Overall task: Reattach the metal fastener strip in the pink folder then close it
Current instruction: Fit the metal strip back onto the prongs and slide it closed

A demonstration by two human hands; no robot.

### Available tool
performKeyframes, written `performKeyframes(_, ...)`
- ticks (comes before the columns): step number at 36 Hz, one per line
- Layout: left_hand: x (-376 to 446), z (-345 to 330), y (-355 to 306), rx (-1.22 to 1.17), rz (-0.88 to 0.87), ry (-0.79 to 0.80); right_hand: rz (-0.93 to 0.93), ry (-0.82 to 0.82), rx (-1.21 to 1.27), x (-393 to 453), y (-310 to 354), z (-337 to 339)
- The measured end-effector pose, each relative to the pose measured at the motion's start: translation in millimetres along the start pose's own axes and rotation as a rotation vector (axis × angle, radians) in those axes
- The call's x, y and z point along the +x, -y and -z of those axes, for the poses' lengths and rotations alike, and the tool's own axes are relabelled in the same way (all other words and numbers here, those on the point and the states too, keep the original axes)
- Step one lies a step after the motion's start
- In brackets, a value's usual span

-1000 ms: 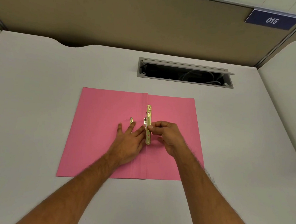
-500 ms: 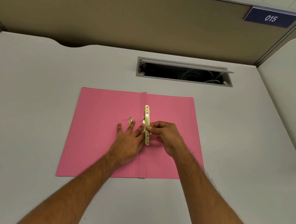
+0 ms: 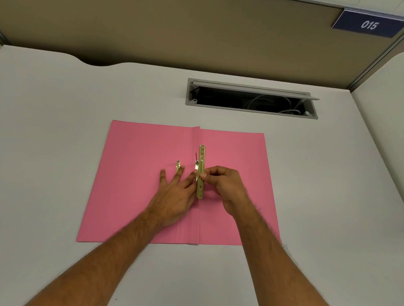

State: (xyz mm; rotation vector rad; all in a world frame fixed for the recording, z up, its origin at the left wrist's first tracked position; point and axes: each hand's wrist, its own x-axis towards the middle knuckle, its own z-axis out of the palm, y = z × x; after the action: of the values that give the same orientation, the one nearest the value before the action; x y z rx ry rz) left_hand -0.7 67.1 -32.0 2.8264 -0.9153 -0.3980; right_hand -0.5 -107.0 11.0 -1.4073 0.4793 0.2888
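The pink folder (image 3: 234, 160) lies open and flat on the white desk. A long brass fastener strip (image 3: 202, 160) runs along the spine fold, just right of it. My right hand (image 3: 222, 185) pinches the strip at its middle between thumb and fingers. A thin upright prong (image 3: 196, 160) stands just left of the strip. My left hand (image 3: 175, 194) lies flat with fingers spread on the left flap, its fingertips by the strip. A short brass piece (image 3: 177, 166) pokes out between the left fingers.
A grey cable tray (image 3: 251, 99) with an open lid and white cables is set into the desk behind the folder. A beige partition (image 3: 180, 32) backs the desk, with a blue "015" sign (image 3: 369, 24). Another desk panel (image 3: 394, 118) rises at the right.
The strip and my right hand have shifted slightly left towards the spine fold. My left hand stays flat on the left flap.
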Motion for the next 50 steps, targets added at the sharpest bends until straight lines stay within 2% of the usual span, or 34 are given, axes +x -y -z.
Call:
performKeyframes(6,-2,1,-1,-0.084,0.033,-0.035,0.004,-0.013,-0.020,3,0,-4)
performKeyframes(50,-3,3,3,-0.049,0.031,-0.025,-0.034,-0.070,-0.028,12,0,-11)
